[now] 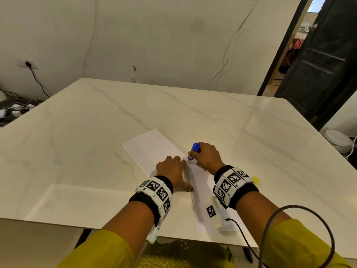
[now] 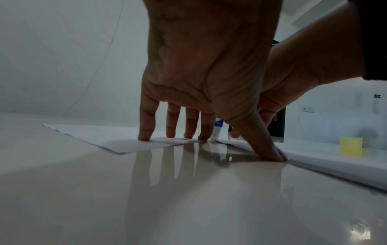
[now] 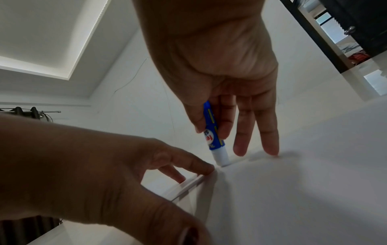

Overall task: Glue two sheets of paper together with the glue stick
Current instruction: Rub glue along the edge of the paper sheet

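Note:
Two white sheets lie on the marble table [image 1: 96,132]: a far sheet [image 1: 148,151] and a near sheet [image 1: 202,202] that reaches the front edge. My left hand [image 1: 172,167] presses flat where they meet, its straight fingers [image 2: 146,136] on the far sheet [image 2: 117,140] and its thumb at the near sheet's edge. In my right hand [image 1: 207,157] is a blue and white glue stick [image 1: 193,151], pinched between thumb and fingers. The glue stick [image 3: 214,137] stands tilted with its white tip down on the near sheet [image 3: 293,190], just beside my left hand's fingertips [image 3: 206,169].
A small yellow cap [image 1: 256,179] sits on the table right of my right wrist and also shows as the yellow cap [image 2: 351,146] in the left wrist view. A black cable [image 1: 270,229] loops over my right forearm. A wall stands behind the table and a dark door [image 1: 318,64] at the right.

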Tool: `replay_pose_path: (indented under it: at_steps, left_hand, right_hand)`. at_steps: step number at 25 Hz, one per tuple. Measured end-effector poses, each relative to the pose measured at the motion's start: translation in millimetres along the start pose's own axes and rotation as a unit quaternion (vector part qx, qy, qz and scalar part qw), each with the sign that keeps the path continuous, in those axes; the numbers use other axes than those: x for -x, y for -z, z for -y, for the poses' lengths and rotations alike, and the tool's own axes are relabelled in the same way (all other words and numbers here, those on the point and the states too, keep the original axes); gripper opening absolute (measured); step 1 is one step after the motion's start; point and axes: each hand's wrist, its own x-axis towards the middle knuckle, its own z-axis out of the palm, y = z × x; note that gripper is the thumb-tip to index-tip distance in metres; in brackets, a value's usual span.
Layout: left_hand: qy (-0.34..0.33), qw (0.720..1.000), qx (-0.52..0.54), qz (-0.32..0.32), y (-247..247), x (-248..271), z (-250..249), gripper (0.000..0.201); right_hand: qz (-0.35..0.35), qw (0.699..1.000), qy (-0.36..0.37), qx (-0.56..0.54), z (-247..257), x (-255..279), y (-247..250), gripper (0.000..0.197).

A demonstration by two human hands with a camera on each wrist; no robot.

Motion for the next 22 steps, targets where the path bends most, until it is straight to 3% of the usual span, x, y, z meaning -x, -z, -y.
replay_pose_path:
  at_steps: [9, 22]
  left_hand:
    - [-0.001, 1.0, 0.009, -0.006, -0.6, 0.4, 0.2, 0.081]
    - [0.0, 1.0, 0.006, -0.008, -1.5, 0.6, 0.5, 0.085]
  right_hand:
    - [-0.001, 0.999, 0.027, 0.036, -4.3, -2.8, -3.5, 0.023]
    - [0.016, 1.0, 0.021, 0.003, -7.6, 5.1, -4.1, 0.019]
